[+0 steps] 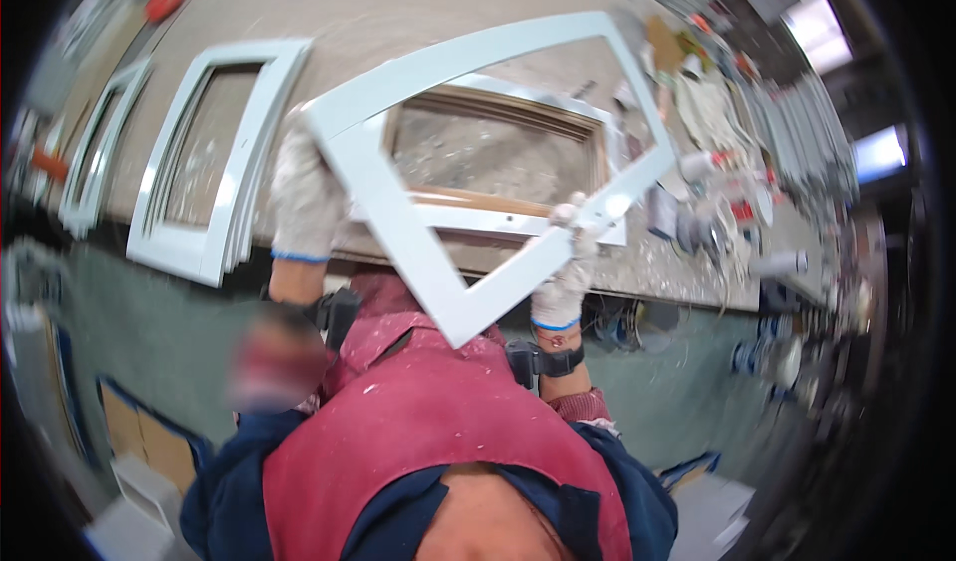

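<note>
A white rectangular frame (393,208) is held up at a slant above the workbench, one corner pointing down toward my apron. My right hand (566,272), in a white knitted glove with a blue cuff, grips its lower right rail, fingertips curled over the inner edge. At the left corner is my left hand (302,198), gloved alike; the frame's edge hides part of its fingers, which seem closed round that side. Beneath, another frame (453,215) with a brown inner edge lies flat on the bench, partly covered by the raised one.
A stack of white frames (177,247) sits on the bench to the left, with a smaller frame (82,203) beyond it. Rolls, cloths and a clear container (752,203) crowd the right side. An orange tool (167,0) lies at the far left of the bench (349,8).
</note>
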### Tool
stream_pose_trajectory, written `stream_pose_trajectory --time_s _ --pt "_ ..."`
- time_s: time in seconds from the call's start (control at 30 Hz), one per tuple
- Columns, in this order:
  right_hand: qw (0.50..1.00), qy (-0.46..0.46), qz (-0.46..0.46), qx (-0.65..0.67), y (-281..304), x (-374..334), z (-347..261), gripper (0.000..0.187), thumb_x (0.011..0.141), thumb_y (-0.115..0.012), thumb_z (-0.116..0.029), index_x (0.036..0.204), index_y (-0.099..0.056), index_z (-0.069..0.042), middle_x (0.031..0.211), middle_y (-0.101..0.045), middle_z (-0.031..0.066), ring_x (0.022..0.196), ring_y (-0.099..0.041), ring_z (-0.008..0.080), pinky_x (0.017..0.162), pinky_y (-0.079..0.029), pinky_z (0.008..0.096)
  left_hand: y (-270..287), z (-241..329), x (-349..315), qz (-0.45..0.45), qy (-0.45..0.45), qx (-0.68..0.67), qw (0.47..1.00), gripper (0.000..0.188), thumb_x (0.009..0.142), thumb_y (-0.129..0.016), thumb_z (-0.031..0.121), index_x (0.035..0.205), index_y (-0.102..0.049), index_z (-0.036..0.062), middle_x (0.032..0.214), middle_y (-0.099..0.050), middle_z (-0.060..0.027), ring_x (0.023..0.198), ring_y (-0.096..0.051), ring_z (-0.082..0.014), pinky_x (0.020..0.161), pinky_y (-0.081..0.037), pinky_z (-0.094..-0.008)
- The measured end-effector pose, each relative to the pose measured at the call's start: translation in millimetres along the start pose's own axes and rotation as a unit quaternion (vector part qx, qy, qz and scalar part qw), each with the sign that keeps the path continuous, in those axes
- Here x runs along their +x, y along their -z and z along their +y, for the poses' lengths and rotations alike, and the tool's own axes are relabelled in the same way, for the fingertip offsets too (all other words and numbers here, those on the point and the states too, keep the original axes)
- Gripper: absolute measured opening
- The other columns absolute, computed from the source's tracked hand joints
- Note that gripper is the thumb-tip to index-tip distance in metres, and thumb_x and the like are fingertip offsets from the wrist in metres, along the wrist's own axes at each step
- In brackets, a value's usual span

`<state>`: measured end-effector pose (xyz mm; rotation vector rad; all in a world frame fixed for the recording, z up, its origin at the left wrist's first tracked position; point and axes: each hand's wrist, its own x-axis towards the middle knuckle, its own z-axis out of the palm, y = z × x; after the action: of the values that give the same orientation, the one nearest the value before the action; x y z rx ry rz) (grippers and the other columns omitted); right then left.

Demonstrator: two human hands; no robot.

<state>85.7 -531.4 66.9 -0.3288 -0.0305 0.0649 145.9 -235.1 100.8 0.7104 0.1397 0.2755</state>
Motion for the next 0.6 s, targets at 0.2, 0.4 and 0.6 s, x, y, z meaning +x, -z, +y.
stream_pose_trajectory --time_s 0.2,0.4,0.6 --pt "0.965 0.071 -0.001 -0.251 -33.5 -2.3 13.6 0.055 0.081 -0.074 -0.036 0.119 -0.048 -0.005 0.092 -0.061 0.005 0.056 -0.049 0.0042 0.04 -0.035 0.0159 21.6 -19.0 -4.4 0.072 0.143 0.117 0.98 0.055 0.098 -0.041 0.052 0.113 -0.056 0.0014 0.094 -0.064 -0.0133 0.08 -0.064 -0.0236 0.069 -0.056 -0.0362" --pt "0.929 0.027 -0.07 -0.363 -46.1 -19.5 37.1 0.034 0.086 -0.065 -0.011 0.117 -0.055 -0.001 0.103 -0.063 0.0092 0.091 -0.061 0.0168 0.079 -0.05 0.0294 36.2 -16.4 -25.8 0.102 0.184 0.058 0.976 0.039 0.096 -0.05 0.046 0.098 -0.05 0.0072 0.076 -0.052 -0.0043 0.064 -0.053 -0.018 0.056 -0.048 -0.0331" --pt "0.924 -0.075 -0.185 -0.326 -41.8 -22.5 68.1 0.035 0.087 -0.062 0.002 0.121 -0.055 -0.001 0.107 -0.062 0.0087 0.102 -0.059 0.0183 0.087 -0.049 0.0294 69.3 -6.4 -29.6 0.129 0.139 0.026 0.982 0.029 0.093 -0.06 0.036 0.095 -0.051 0.0083 0.073 -0.048 -0.0015 0.058 -0.046 -0.0143 0.052 -0.043 -0.03"
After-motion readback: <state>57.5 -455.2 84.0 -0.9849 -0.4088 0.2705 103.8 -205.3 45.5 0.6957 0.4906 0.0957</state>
